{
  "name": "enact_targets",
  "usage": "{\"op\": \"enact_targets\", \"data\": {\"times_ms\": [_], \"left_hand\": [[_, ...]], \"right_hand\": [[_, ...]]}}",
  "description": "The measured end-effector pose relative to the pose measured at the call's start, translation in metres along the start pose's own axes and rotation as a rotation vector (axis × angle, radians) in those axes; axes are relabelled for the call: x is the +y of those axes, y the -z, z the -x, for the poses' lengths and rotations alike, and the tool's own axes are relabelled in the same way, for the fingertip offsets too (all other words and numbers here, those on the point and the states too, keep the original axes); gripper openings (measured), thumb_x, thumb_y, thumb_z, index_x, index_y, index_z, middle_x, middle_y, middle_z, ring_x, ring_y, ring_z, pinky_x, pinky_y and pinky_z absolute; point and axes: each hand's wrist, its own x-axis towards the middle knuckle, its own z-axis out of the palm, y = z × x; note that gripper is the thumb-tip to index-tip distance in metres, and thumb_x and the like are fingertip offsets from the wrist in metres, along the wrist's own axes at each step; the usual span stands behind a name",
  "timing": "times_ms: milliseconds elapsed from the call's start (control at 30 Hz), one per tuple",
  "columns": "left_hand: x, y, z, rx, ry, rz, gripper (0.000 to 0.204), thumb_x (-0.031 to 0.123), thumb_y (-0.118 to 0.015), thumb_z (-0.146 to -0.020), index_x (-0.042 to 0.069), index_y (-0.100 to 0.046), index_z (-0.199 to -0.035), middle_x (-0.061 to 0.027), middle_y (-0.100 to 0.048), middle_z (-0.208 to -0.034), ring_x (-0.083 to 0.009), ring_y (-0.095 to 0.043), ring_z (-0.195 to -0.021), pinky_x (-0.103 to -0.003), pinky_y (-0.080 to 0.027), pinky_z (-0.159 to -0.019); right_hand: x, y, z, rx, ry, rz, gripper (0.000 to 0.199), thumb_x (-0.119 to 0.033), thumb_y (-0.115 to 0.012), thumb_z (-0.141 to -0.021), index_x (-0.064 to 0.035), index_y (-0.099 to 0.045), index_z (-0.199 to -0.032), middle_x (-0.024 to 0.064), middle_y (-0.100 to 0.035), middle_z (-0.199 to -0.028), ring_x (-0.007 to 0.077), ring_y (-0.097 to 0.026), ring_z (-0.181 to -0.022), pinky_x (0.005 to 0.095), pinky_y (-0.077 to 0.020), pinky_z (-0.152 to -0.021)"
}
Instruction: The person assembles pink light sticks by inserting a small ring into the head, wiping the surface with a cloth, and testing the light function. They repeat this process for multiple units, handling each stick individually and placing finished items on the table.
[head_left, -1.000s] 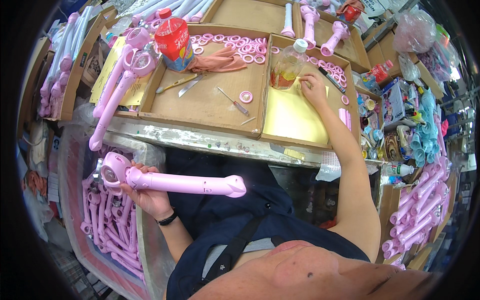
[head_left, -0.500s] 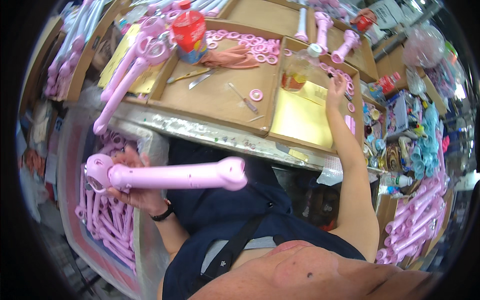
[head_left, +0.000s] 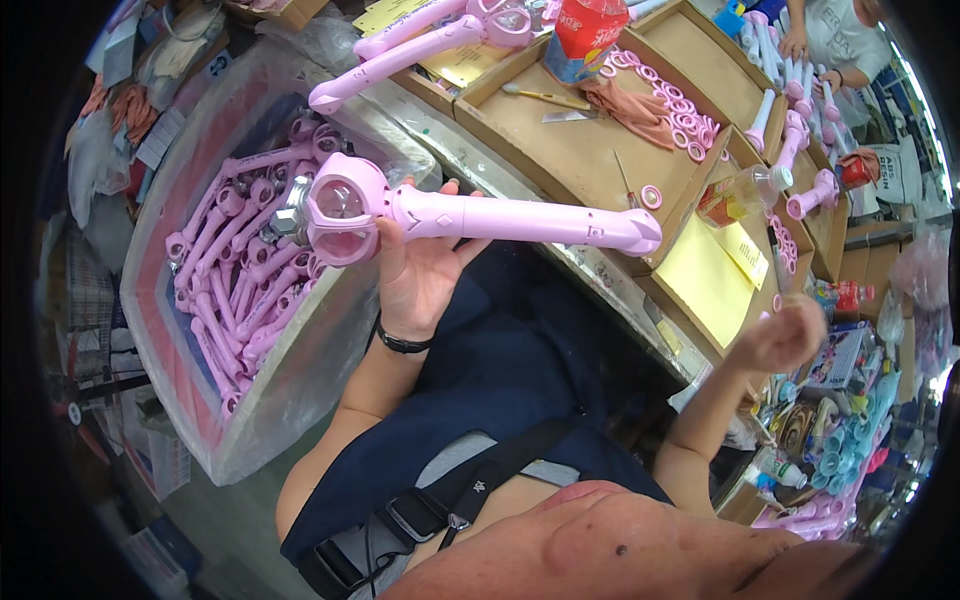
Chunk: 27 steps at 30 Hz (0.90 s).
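Note:
My left hand (head_left: 418, 285) is closed around a pink toy wand (head_left: 520, 222), held level above my lap. Its round head with clear windows points left, the thumb lies by the neck, and the notched handle end points right. A silvery faceted piece (head_left: 290, 215) shows beside the head; I cannot tell whether it is attached. My right hand (head_left: 785, 335) is raised off the front right of the workbench, near the yellow paper (head_left: 705, 285). Its fingers look curled but blurred, and whatever they may hold is hidden.
A plastic-lined bin (head_left: 225, 450) of pink wands stands left. Cardboard trays (head_left: 520, 125) on the bench hold pink rings (head_left: 690, 125), a cloth (head_left: 635, 112) and tools. A red-labelled bottle (head_left: 585, 40) and a clear bottle (head_left: 740, 195) stand there. Another person (head_left: 845, 40) works at far right.
My view has turned toward the bin. My left hand has turned the wand so that its head windows face up more. My right hand has drawn back from the rings in the right tray.

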Motion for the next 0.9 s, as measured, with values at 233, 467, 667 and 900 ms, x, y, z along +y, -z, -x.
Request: {"op": "enact_targets", "data": {"times_ms": [233, 467, 667, 900], "left_hand": [[-0.015, -0.016, 0.019, 0.077, -0.004, -0.085, 0.056, 0.045, -0.058, -0.086, 0.016, -0.041, -0.131, -0.0156, -0.047, -0.134, -0.0420, -0.033, -0.131, -0.065, -0.025, -0.105], [-0.004, -0.020, 0.028, 0.085, -0.051, -0.136, 0.056, 0.047, -0.058, -0.085, 0.017, -0.042, -0.129, -0.0148, -0.049, -0.131, -0.0423, -0.033, -0.130, -0.064, -0.025, -0.105], [-0.003, -0.020, 0.028, 0.089, -0.024, -0.105, 0.052, 0.047, -0.057, -0.087, 0.017, -0.043, -0.128, -0.0153, -0.050, -0.131, -0.0425, -0.033, -0.130, -0.064, -0.025, -0.106], [-0.001, -0.019, 0.028, 0.070, -0.022, -0.105, 0.050, 0.045, -0.055, -0.089, 0.018, -0.043, -0.129, -0.0160, -0.049, -0.132, -0.0426, -0.033, -0.131, -0.063, -0.024, -0.106]], "right_hand": [[-0.128, -0.096, 0.025, -0.219, -1.486, -0.973, 0.007, -0.004, -0.060, -0.089, -0.0014, -0.060, -0.095, -0.0016, -0.058, -0.076, 0.0008, -0.044, -0.058, 0.0158, -0.0331, -0.050], [-0.145, -0.114, 0.025, -0.310, -1.382, -0.852, 0.010, -0.004, -0.062, -0.088, 0.0018, -0.060, -0.096, -0.0020, -0.060, -0.083, -0.0007, -0.050, -0.067, 0.0135, -0.0386, -0.059], [-0.146, -0.115, 0.028, -0.341, -1.308, -0.772, 0.011, -0.006, -0.063, -0.088, 0.0024, -0.061, -0.095, -0.0030, -0.060, -0.081, -0.0013, -0.048, -0.064, 0.0134, -0.0371, -0.056], [-0.148, -0.115, 0.028, -0.357, -1.299, -0.753, 0.011, -0.006, -0.063, -0.088, 0.0025, -0.061, -0.095, -0.0031, -0.060, -0.080, -0.0014, -0.047, -0.063, 0.0134, -0.0368, -0.056]]}}
